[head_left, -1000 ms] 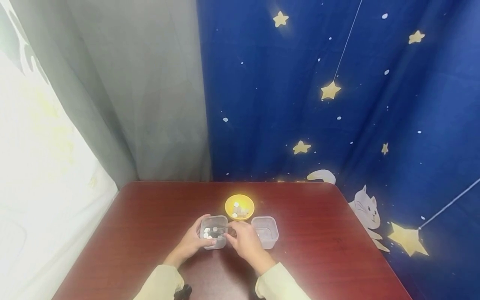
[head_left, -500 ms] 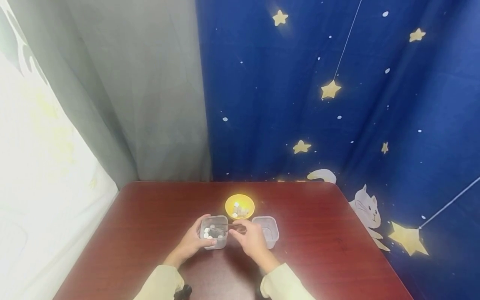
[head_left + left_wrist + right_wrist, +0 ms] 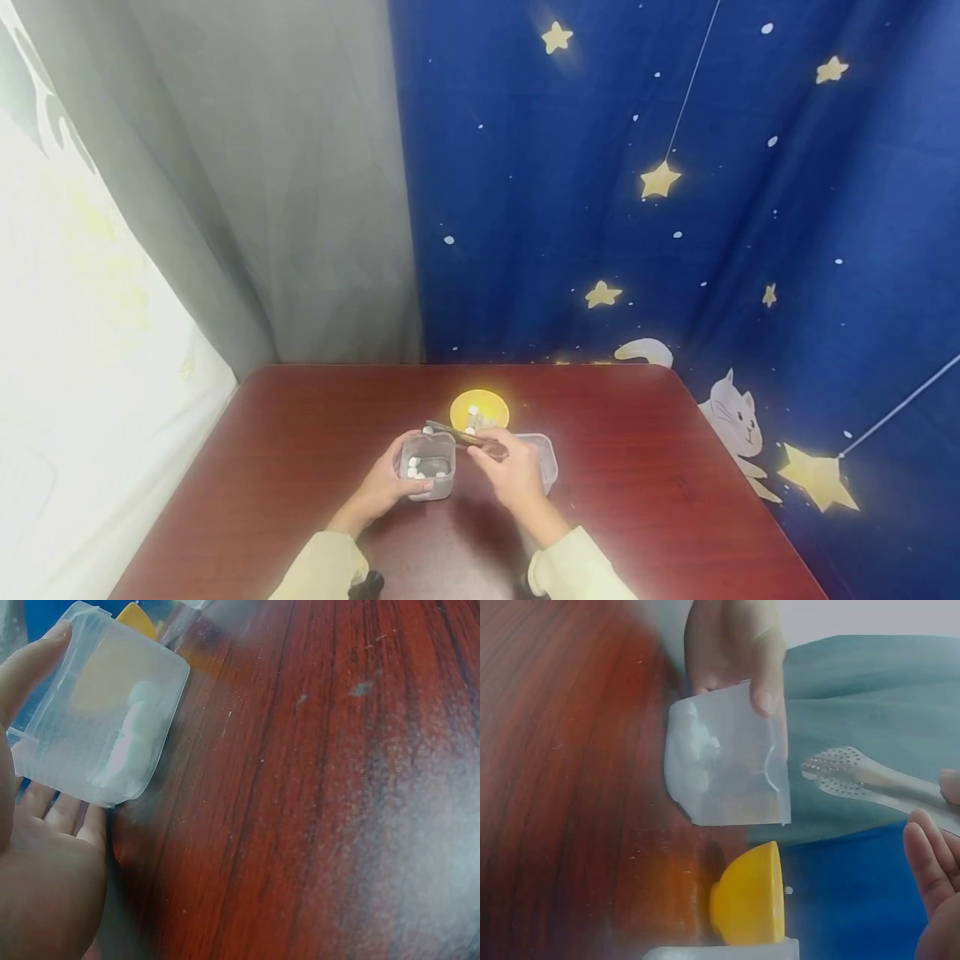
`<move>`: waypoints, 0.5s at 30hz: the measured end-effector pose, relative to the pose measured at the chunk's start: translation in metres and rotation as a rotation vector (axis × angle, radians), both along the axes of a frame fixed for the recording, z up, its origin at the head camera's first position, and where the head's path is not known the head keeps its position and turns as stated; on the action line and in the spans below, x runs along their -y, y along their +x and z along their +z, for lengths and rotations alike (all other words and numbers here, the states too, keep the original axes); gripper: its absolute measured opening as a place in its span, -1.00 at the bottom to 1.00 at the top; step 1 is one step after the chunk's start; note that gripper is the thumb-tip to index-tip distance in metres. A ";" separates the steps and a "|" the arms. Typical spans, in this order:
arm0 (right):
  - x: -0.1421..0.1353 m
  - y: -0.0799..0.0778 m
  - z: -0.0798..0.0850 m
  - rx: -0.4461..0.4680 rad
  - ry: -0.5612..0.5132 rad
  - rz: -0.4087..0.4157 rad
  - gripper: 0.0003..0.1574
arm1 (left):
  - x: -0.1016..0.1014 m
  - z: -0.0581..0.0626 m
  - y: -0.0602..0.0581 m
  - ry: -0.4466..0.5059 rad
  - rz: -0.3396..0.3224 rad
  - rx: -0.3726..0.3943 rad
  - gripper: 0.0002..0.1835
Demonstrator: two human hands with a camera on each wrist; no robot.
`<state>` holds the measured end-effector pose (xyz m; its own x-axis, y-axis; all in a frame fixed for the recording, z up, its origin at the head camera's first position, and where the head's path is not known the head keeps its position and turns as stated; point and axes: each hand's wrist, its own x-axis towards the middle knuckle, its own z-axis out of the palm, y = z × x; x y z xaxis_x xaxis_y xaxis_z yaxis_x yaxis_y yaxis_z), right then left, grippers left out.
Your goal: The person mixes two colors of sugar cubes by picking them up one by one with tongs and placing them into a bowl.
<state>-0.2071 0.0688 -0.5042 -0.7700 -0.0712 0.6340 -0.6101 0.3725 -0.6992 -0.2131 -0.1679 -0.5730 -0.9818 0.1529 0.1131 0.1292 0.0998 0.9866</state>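
My left hand (image 3: 380, 485) grips a clear plastic tub (image 3: 448, 482), with the thumb on its near side. Several small white pieces (image 3: 133, 746) lie at the bottom of the tub. My right hand (image 3: 514, 478) holds perforated metal tongs (image 3: 877, 782) between thumb and fingers. The tong tips are above the tub's far rim in the head view, with a small white piece (image 3: 427, 430) at them. In the right wrist view, the tips are clear of the tub's opening. Part of the right hand is cut off there.
A yellow bowl (image 3: 500, 403) with several white pieces in it stands behind the hands. A second clear tub (image 3: 551, 463) stands to the right, partly hidden by the right hand. All are on a dark red table (image 3: 337, 408) with curtains behind it.
The tongs have come up out of the tub and now stand above its rim with a white piece. My right hand has moved right and slightly away. The left hand stays put.
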 end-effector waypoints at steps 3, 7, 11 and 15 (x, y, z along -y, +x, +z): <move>-0.001 -0.002 0.003 -0.079 -0.041 -0.006 -0.72 | 0.001 0.000 0.000 0.016 -0.004 0.005 -0.01; -0.003 -0.004 0.006 -0.166 -0.047 -0.084 -0.70 | 0.001 0.001 0.001 0.025 -0.003 0.014 0.00; -0.007 -0.004 0.010 -0.194 -0.017 -0.230 -0.68 | 0.001 0.000 0.001 0.004 0.002 0.002 0.01; -0.012 -0.008 0.012 -0.246 -0.039 -0.261 -0.68 | 0.001 0.000 0.001 0.009 -0.017 -0.005 0.01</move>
